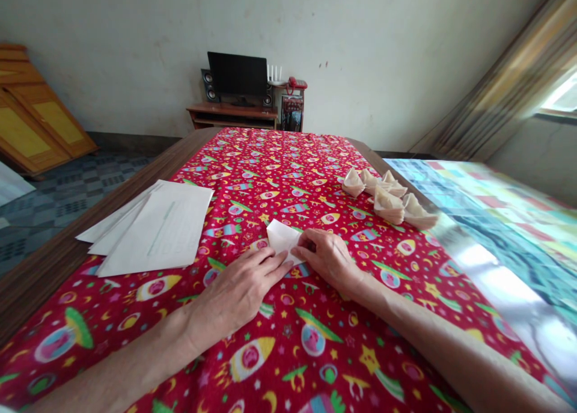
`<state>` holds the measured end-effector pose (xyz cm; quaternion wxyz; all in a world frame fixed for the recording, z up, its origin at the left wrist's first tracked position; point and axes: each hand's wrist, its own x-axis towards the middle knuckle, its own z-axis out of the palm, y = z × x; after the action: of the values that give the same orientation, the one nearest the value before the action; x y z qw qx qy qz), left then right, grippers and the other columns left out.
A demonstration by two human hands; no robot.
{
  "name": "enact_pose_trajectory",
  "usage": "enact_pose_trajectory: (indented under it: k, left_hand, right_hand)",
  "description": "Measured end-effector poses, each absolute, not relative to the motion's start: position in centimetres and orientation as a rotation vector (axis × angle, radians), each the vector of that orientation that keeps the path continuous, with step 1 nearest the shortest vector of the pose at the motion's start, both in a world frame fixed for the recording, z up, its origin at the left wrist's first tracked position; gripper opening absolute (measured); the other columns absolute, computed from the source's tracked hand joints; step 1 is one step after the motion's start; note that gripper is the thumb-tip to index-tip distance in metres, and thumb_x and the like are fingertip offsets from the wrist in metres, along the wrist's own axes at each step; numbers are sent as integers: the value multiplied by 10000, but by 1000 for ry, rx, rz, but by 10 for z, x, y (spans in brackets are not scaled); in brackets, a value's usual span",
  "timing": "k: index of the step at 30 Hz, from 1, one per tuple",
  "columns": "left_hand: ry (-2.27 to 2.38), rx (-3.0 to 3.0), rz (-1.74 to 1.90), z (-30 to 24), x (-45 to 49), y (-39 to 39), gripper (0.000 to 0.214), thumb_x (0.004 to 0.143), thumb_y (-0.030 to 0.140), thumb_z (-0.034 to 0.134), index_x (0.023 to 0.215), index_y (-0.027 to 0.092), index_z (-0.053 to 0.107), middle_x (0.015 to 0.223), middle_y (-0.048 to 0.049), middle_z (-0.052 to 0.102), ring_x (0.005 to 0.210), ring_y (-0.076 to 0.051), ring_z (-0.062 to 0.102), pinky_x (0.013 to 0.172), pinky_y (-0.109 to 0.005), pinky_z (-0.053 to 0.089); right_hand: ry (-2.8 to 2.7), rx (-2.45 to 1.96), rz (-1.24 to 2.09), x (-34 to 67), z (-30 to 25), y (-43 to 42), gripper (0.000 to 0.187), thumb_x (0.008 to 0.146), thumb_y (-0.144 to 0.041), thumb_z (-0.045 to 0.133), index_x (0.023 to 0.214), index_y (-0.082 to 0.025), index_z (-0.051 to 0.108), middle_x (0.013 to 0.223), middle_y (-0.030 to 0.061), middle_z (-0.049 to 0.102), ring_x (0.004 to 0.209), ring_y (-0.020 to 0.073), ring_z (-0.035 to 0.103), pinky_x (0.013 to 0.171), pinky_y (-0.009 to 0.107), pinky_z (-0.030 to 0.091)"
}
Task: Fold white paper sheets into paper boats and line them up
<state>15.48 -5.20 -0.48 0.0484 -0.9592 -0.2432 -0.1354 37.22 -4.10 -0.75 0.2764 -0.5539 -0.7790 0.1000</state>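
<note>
A small piece of folded white paper (pixel 282 235) lies on the red cloth in front of me, its pointed top showing above my fingers. My left hand (pixel 252 276) is at its lower left edge, fingers close together and pressed onto the paper. From the right, my right hand (pixel 325 253) pinches the paper's right edge between thumb and curled fingers. The lower part of the paper is partly hidden by both hands. To the left rests a fanned stack of white paper sheets (pixel 155 229), the top one with faint green print.
Several folded paper pieces (pixel 388 205) stand in nested groups at the table's right side. The patterned red cloth (pixel 252 359) covers the table, whose brown wooden edge (pixel 40 287) shows at left. Beyond are a monitor (pixel 238 74), a red telephone (pixel 296 84) and a wooden cabinet (pixel 42 112).
</note>
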Motion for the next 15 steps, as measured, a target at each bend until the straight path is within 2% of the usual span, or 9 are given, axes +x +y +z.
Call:
enact_pose_trajectory:
  k: [5, 8, 11, 15]
  left_hand:
    - [-775, -2878, -333, -2, 155, -55, 503, 865, 53, 363, 1342, 201, 423, 1332, -19, 517, 1225, -193, 425, 1062, -348, 304]
    - [-761, -2862, -318, 3, 156, -58, 454, 892, 82, 342, 1323, 186, 441, 1322, -24, 527, 1209, -196, 437, 1050, -348, 304]
    - [-761, -2856, -312, 7, 157, -60, 420, 906, 97, 329, 1298, 166, 465, 1305, -36, 541, 1195, -196, 446, 1036, -345, 310]
    - [-774, -2866, -288, 9, 157, -60, 431, 906, 94, 324, 1311, 164, 453, 1320, -39, 530, 1206, -191, 438, 1034, -345, 307]
  right_hand:
    - [-2128, -1377, -25, 372, -7, -46, 63, 833, -243, 602, 845, -182, 598, 801, 21, 601, 739, 139, 515, 622, 240, 362]
    - [-2305, -1219, -212, 372, -2, -59, 116, 892, -197, 504, 895, -197, 620, 892, 44, 589, 812, 162, 489, 592, 250, 334]
    - [-2500, -1110, -293, 371, 2, -72, 189, 929, -196, 438, 889, -186, 623, 837, 46, 574, 771, 164, 462, 590, 268, 325]
    - [-2582, -1206, -241, 374, 1, -78, 220, 945, -229, 418, 891, -179, 626, 776, 44, 552, 736, 159, 452, 598, 273, 333]
